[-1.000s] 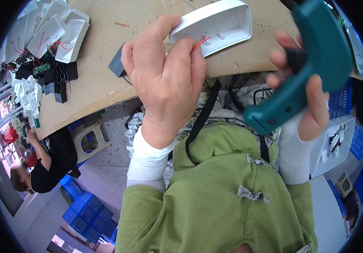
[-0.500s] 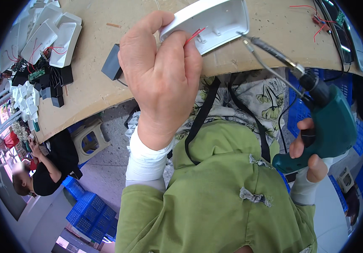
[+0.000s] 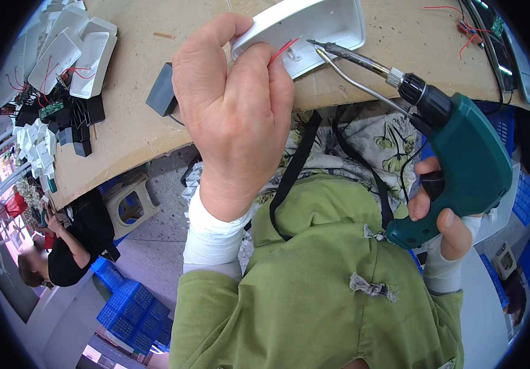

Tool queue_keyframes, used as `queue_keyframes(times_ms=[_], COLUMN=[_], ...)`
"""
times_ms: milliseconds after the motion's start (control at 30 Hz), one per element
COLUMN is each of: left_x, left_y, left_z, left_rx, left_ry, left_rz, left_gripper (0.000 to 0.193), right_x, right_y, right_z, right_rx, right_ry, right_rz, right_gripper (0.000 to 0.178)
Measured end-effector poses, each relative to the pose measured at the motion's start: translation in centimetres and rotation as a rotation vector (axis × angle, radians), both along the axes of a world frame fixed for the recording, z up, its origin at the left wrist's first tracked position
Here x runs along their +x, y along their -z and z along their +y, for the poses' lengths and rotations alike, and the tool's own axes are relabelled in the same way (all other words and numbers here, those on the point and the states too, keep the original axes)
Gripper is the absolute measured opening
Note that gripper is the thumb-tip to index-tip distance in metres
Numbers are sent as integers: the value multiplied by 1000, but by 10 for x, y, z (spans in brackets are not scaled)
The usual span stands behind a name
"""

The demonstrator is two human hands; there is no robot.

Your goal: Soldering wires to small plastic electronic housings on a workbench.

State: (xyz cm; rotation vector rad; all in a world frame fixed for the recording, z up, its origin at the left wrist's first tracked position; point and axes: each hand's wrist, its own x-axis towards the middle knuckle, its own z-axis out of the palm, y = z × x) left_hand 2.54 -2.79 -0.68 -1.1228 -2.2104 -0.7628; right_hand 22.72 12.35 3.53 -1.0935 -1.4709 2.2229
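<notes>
My left hand (image 3: 231, 117) grips a white plastic housing (image 3: 334, 27) by its near left side, just above the table. From between its fingers a pair of red wires (image 3: 285, 49) sticks out, the bare ends pointing over the open inside of the housing. My right hand (image 3: 428, 200) is wrapped around the handle of a green soldering gun (image 3: 477, 160), fingers at the black trigger. The gun's tip and its thin metal feed tube reach left over the housing, with the tip close to the wire ends; whether they touch I cannot tell.
A dark grey box (image 3: 163, 91) with a cable sits left of my hand on the table (image 3: 135, 123). Farther left lie stacked white housings (image 3: 95, 61) with wires and circuit boards. Red-wired parts (image 3: 469, 31) lie at the far right. A person (image 3: 77, 240) works at lower left near blue crates (image 3: 132, 313).
My right hand has brought the soldering gun leftward and slightly up, so its tip has come from the housing's right edge to near the red wire ends. My left hand has barely shifted.
</notes>
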Motion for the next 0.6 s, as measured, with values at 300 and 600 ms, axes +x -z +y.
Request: queue_keyframes(times_ms=[300,600], left_x=[0,14], left_y=[1,-22], left_z=[0,5], left_rx=[-7,-196], left_ry=[8,-45], left_rz=[19,109], left_gripper=[10,9], right_x=[-7,-9], right_y=[0,-2], right_z=[-2,-2], right_rx=[-10,7], right_ry=[-57,-77], right_rz=[64,46], right_gripper=[76,73])
